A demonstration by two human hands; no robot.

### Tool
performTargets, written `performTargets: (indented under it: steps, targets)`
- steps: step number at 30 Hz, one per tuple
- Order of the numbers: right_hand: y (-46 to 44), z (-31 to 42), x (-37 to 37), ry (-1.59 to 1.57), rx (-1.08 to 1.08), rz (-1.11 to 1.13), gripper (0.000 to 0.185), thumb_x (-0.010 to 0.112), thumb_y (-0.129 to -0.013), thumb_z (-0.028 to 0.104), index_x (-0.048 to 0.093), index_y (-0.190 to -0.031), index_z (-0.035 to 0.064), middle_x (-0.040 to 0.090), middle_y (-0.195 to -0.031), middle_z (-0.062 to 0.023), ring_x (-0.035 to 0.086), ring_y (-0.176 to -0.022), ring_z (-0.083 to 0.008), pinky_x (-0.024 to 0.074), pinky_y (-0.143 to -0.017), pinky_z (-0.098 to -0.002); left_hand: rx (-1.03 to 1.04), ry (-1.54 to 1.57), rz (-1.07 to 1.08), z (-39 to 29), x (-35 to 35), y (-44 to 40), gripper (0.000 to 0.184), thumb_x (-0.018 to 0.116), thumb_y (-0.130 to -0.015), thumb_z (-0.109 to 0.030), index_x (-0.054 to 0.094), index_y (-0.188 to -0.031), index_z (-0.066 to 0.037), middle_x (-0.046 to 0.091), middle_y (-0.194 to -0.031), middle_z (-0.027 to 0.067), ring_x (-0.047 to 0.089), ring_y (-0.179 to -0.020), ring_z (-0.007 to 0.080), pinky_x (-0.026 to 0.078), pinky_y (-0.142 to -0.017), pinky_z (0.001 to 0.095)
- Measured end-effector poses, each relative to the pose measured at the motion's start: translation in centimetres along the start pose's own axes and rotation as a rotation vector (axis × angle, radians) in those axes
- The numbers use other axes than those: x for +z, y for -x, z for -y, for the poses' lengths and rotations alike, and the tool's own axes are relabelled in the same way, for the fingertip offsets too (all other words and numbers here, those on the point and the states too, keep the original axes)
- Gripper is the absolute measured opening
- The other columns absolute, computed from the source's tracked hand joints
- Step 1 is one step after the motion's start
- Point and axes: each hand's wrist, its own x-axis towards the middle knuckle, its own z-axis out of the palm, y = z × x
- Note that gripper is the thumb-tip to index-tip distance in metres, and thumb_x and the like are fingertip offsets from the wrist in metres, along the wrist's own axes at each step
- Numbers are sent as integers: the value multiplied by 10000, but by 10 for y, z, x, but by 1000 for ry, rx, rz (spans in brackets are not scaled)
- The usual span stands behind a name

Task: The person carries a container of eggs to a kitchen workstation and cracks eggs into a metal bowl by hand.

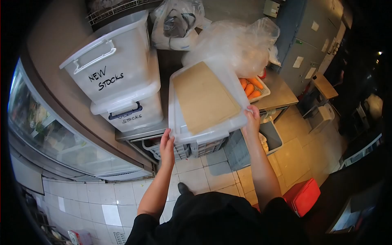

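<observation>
A white plastic storage-box lid point(179, 130) is between my hands, tilted towards me, with brown paper sheets point(206, 98) lying on it. My left hand point(166, 143) is at the lid's near left corner, fingers against the edge. At the right edge, my right hand point(252, 116) grips the rim with the thumb on top. Whether a box sits under the lid is hidden. Just beyond the right hand stands a white basket of carrots point(254, 88).
Two stacked white bins, the upper marked "NEW STOCKS" point(110, 61), the lower bin point(136, 116) below, stand left on the metal table point(281, 96). Clear plastic bags point(228, 45) lie behind. Below are grey crates point(208, 147) and a grey bin point(237, 151). A glass-front fridge point(61, 134) stands left.
</observation>
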Motion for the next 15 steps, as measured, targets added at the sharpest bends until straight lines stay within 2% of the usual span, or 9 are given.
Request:
performTargets:
  steps: [3, 5, 6, 7, 9, 10, 12, 15]
  targets:
    - [-41, -41, 23, 35, -40, -49, 234, 619, -838, -18, 578, -1046, 79, 580, -1006, -54, 547, -943, -147, 453, -834, -277, 0, -72, -5, 20, -7, -51, 562, 599, -956, -145, 415, -1466, 0, 433, -1514, 128, 368, -1406, 220, 291, -1136, 324]
    - [-56, -66, 45, 72, -44, -83, 183, 620, -854, 6, 586, -1019, 79, 603, -987, -61, 577, -925, -165, 473, -848, -297, 151, -477, 18, 30, -7, -79, 610, 605, -971, -223, 371, -1486, 5, 401, -1535, 167, 356, -1426, 267, 275, -1157, 347]
    - [-64, -87, 51, 166, -117, -80, 161, 626, -860, 16, 593, -1008, 69, 604, -969, -49, 573, -911, -152, 456, -853, -274, 318, -897, -40, 34, -8, -86, 701, 639, -950, -330, 339, -1511, -37, 349, -1555, 216, 324, -1445, 344, 265, -1172, 433]
    - [-69, -100, 62, 169, -115, -84, 161, 626, -860, 16, 593, -1008, 69, 604, -969, -49, 573, -911, -152, 456, -853, -274, 313, -898, -37, 29, 2, -91, 701, 639, -950, -330, 339, -1511, -37, 349, -1555, 216, 324, -1445, 344, 265, -1172, 433]
    - [-82, -124, 81, 244, -153, -99, 141, 627, -873, 40, 598, -1010, 56, 602, -979, -40, 562, -921, -138, 438, -864, -257, 503, -1217, 51, 20, 19, -106, 753, 651, -911, -463, 377, -1509, -97, 298, -1572, 236, 277, -1457, 392, 218, -1177, 532]
    - [-97, -134, 79, 332, -182, -123, 146, 643, -881, 88, 616, -1021, 56, 599, -1003, -44, 546, -914, -129, 443, -829, -265, 498, -1217, 55, 23, 19, -118, 753, 651, -911, -463, 377, -1509, -97, 298, -1572, 236, 277, -1457, 392, 218, -1177, 532]
    - [-115, -149, 77, 327, -159, -124, 170, 642, -892, 107, 609, -1047, 48, 604, -1027, -51, 555, -934, -139, 447, -846, -271, 520, -1436, 191, 27, 21, -141, 768, 626, -887, -556, 418, -1494, -134, 296, -1573, 229, 261, -1465, 386, 183, -1168, 596]
    - [-137, -169, 71, 395, -143, -142, 233, 641, -909, 138, 594, -1112, 34, 612, -1078, -68, 570, -983, -163, 453, -882, -284, 477, -1464, 196, 27, 21, -170, 755, 596, -893, -585, 446, -1478, -132, 305, -1573, 214, 266, -1464, 379, 173, -1173, 591]
